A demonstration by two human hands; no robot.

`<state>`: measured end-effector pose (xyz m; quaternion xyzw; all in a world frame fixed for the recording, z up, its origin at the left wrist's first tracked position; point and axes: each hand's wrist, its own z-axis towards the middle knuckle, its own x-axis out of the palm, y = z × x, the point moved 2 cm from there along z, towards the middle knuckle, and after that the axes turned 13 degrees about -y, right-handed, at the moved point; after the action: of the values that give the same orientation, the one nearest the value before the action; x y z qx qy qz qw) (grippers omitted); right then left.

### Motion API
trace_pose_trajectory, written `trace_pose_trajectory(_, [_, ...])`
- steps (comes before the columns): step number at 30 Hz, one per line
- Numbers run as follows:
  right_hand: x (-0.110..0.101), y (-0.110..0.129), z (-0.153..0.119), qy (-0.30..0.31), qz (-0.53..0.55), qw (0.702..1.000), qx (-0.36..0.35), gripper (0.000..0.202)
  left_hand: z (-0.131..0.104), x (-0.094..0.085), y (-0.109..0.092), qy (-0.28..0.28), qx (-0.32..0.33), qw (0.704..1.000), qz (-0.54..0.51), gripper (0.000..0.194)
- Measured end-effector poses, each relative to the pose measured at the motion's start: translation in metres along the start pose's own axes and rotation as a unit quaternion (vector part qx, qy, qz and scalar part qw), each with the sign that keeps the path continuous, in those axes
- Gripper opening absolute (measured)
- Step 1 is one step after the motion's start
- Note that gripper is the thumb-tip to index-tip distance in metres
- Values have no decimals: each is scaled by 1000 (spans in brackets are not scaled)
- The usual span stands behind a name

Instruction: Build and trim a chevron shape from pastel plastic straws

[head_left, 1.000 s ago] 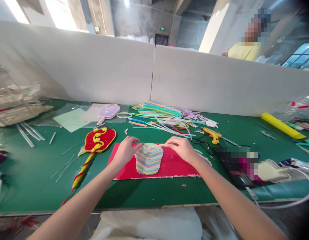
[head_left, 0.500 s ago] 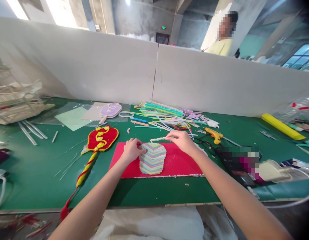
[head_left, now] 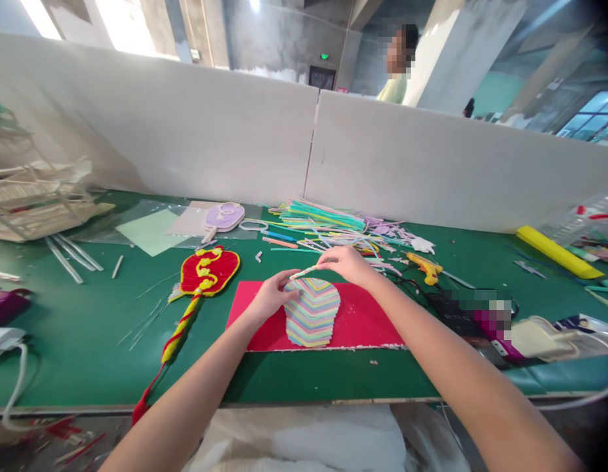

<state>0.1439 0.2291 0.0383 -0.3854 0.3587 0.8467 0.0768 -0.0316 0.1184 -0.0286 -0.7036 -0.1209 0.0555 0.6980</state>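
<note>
A rounded panel with pastel zigzag stripes [head_left: 313,314] lies on a red board [head_left: 367,318]. Along its top edge runs a short pale twisted strip [head_left: 304,272]. My right hand [head_left: 345,263] pinches the strip's right end above the panel. At the upper left of the panel, my left hand [head_left: 275,295] has its fingers closed around the strip's left end, with the thumb by the panel edge. To the left lies a red and yellow fan [head_left: 210,270] with a twisted handle.
Pastel strips [head_left: 323,216] are piled behind the board. A purple fan [head_left: 225,216] lies at the back left. On the right are a yellow glue gun [head_left: 425,267], a dark phone-like device and a yellow bar [head_left: 557,252]. A person [head_left: 395,85] stands beyond the white partition [head_left: 210,137].
My right hand has moved left with the strip, bringing it to the panel's top edge. My left hand has shifted up to the strip's end. The person beyond the partition has moved left.
</note>
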Motion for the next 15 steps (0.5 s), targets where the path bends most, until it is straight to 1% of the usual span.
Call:
trace_pose_trajectory(4, [5,4,0,8,-11,1000,-9,9,-3,0,-3,-10,25,999,35,69])
trace_pose_trajectory(7, [7,6,0,5,-15,1000,-7,9,-5,1,-6,-17,38,998,40,73])
trace_pose_trajectory(11, [8,5,-2,-3,5,1000,-9,10,-7,4,-8,-35,43,998,38,68])
trace_pose_trajectory(15, [9,1,-3,-5,19,1000,-14,11,-6,4,-5,-52,42,997,44,63])
